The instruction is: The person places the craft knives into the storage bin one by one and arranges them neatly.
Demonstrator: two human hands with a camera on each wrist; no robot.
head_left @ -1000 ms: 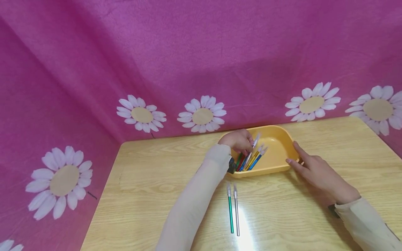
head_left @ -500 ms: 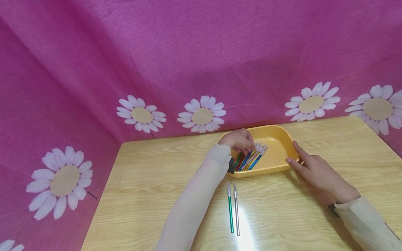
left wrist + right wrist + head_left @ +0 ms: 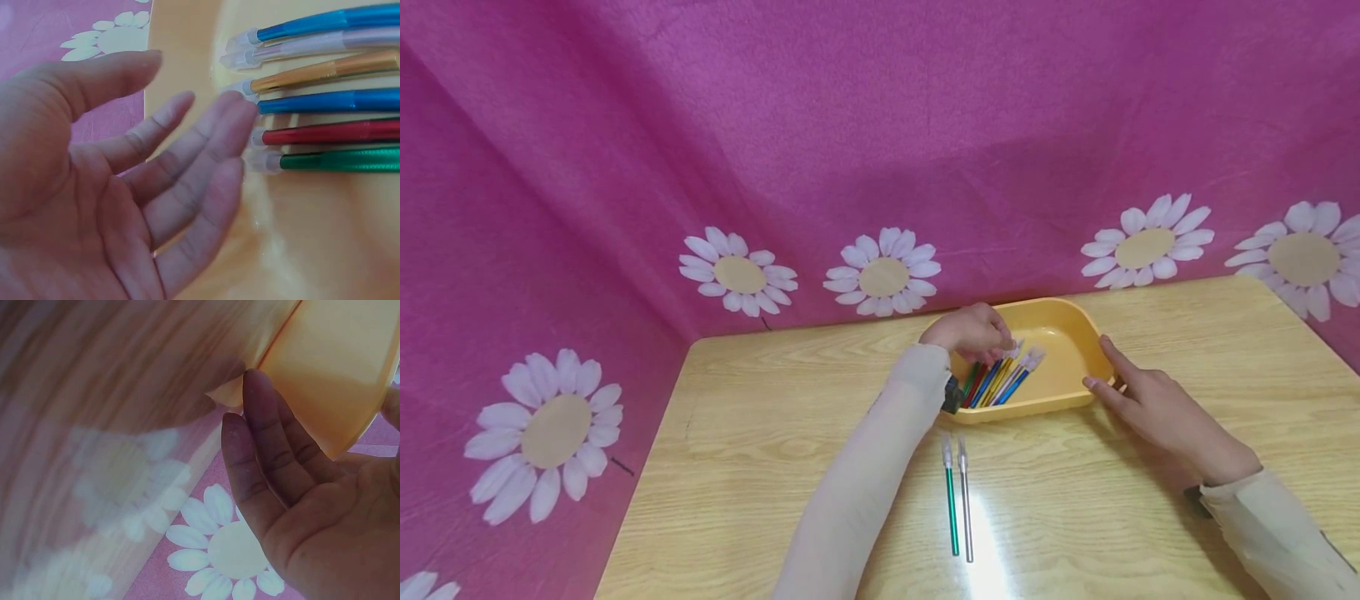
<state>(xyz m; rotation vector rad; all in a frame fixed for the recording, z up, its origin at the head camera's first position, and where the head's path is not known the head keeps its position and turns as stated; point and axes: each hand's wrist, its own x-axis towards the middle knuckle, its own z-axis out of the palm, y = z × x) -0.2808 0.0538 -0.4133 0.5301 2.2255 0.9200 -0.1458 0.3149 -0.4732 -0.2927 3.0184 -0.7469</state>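
My left hand (image 3: 973,327) hovers over the left part of a yellow plastic tray (image 3: 1063,403). In the left wrist view its fingers are loosely bent with nothing between them, the fingertips right at the clear caps of a row of slim metallic craft knives. The row includes a green craft knife (image 3: 337,160), a red craft knife (image 3: 331,132), a gold craft knife (image 3: 331,70) and a pinkish-silver craft knife (image 3: 325,44), with blue ones among them. My right hand (image 3: 1172,421) holds the tray's right end, thumb at the rim and fingers along the outside.
On the wooden table (image 3: 760,475), in front of the tray, a green craft knife (image 3: 951,504) and a silver craft knife (image 3: 967,512) lie side by side. A magenta flowered cloth (image 3: 880,133) hangs right behind the tray and along the left side.
The silver craft knife that my left hand was pinching has been let go and now lies in the row. My left hand shifts slightly right; the right hand stays put.
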